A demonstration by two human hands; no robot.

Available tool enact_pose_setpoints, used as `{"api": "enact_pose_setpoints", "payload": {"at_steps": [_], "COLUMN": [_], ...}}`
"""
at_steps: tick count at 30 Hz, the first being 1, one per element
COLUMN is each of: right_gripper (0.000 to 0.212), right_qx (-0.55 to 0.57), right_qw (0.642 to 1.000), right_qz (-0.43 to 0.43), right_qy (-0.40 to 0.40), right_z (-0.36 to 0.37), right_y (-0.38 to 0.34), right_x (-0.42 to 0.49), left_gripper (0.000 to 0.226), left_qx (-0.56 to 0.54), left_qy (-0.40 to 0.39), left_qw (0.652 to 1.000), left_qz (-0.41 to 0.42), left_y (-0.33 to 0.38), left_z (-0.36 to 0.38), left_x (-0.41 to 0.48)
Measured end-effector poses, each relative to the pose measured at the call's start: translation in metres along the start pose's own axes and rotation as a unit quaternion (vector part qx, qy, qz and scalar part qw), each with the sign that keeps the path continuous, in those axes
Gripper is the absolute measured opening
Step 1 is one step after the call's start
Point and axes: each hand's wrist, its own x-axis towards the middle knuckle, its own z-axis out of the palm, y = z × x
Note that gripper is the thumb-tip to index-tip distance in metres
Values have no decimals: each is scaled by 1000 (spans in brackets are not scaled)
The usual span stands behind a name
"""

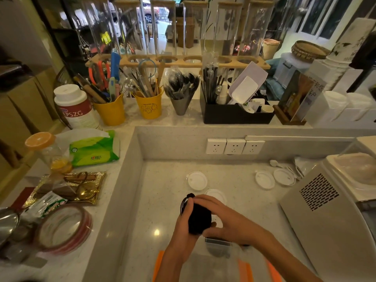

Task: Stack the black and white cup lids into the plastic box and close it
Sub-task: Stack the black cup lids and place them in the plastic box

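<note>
Head view, looking down at my own two hands over the pale speckled stone counter (pixel 154 200). I hold a stack of round black plastic cup lids (pixel 198 219) between both palms. My left hand (pixel 186 220) is curled round its left side and my right hand (pixel 225 223) wraps the right. I judge this two-sided grip is there to square the lids into one neat column before they go down.

The clear plastic box with orange latches (pixel 213 263) sits open just under my wrists at the bottom edge, so the stack hangs above it, not yet inside. Its walls are hard to make out.

Four round white plastic cup lids lie loose on the counter. One (pixel 197 180) is beyond my hands, one (pixel 216 193) is half hidden behind my fingers, and two (pixel 265 179) (pixel 284 176) are side by side to the right. These look like the next batch to gather.

For writing, the white canister with a red label (pixel 76 112) reads "KPSZG". The green soft tissue pack (pixel 93 148) carries print I cannot read, and the drawing on the yellow plastic bucket (pixel 149 107) is just as unclear.
</note>
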Motion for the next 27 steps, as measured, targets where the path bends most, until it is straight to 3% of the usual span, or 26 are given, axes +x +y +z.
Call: {"api": "enact_pose_setpoints", "payload": {"at_steps": [1,3,5,7,10,13,18,21,22,24,27], "right_gripper": [78,73,66,71,100,100,46,36,35,30,25], "right_qx": [39,78,-23,-189,-258,-292,-257,-130,-64,0,-82], "right_qw": [999,989,974,949,895,894,916,935,953,980,982], "right_qz": [14,61,121,232,355,330,288,267,242,191,151], "right_qy": [10,107,191,103,-82,-86,112,192,172,56,-73], "right_z": [-6,-20,-35,-40,-13,23,29,1,-10,-30,-40], "right_y": [6,25,57,100,152,176,163,129,112,73,28], "right_x": [1,2,-1,-9,-30,-47,-48,-34,-31,-26,-15], "left_gripper": [41,40,40,37,30,34,40,49,54,56,56], "left_qx": [0,-11,-32,-47,-53,-53,-49,17,60,137,218], "left_qy": [7,28,51,64,76,87,90,92,90,76,16], "left_qw": [1000,999,998,997,996,995,995,996,994,987,976], "left_qz": [7,19,24,23,14,6,-13,-3,6,14,-7], "left_y": [0,2,4,5,4,2,-1,0,0,0,2], "left_z": [-2,-6,-11,-14,-15,-11,-8,-8,-7,-4,2], "left_x": [2,6,9,9,9,8,5,6,6,7,4]}}
